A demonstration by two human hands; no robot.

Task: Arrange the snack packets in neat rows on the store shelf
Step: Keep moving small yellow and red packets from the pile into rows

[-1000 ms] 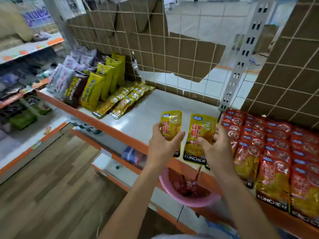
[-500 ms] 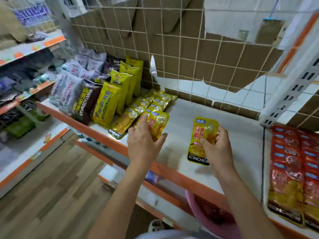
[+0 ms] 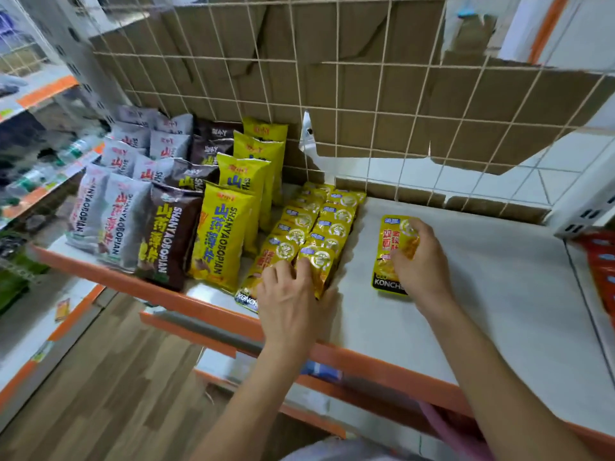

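Two rows of small yellow KONCHEW packets (image 3: 319,224) lie overlapped on the white shelf (image 3: 492,294), running from the back wall to the front edge. My left hand (image 3: 293,294) presses a yellow packet (image 3: 317,264) onto the front of the right-hand row, fingers curled over it. My right hand (image 3: 421,261) holds another yellow KONCHEW packet (image 3: 391,251) flat against the shelf, a short way right of the rows, and covers its right side.
Tall yellow, brown and grey SHANYAOBOPIAN bags (image 3: 219,234) stand in rows left of the small packets. Red packets (image 3: 602,271) lie past a divider at the far right. A wire grid with cardboard (image 3: 366,94) backs the shelf. A pink basin rim (image 3: 449,430) shows below.
Both hands came down onto the shelf. The left hand carried its packet left to the front of the yellow rows; the right hand laid its packet flat on the shelf.
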